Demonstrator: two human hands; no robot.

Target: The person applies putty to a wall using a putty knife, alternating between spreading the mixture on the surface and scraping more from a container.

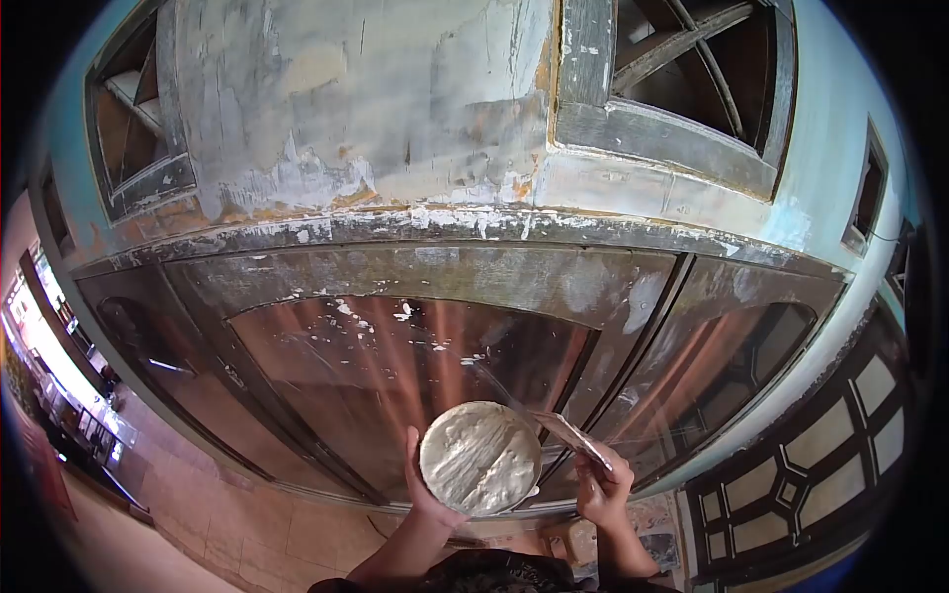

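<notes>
Low in the middle of the head view, my left hand (pixel 428 494) is wrapped round the side of a round tub of white putty (pixel 481 459). The putty's surface is lumpy, with a smoother scraped band across it, and a blob clings to the tub's lower right rim. Just right of the tub, my right hand (pixel 604 488) is closed round a putty knife (pixel 573 438). Its wide flat blade points up and left, close to the tub's rim, and looks smeared with putty. The fingers partly hide its handle.
Ahead is a patchy grey wall (pixel 366 89) with white filler smears. Below it, a dark wooden frame holds glass panes (pixel 415 346) spattered with white bits. Vents with crossed slats (pixel 692 69) flank the wall. A patterned dark door (pixel 801 474) stands right; tiled floor (pixel 237 524) lies below left.
</notes>
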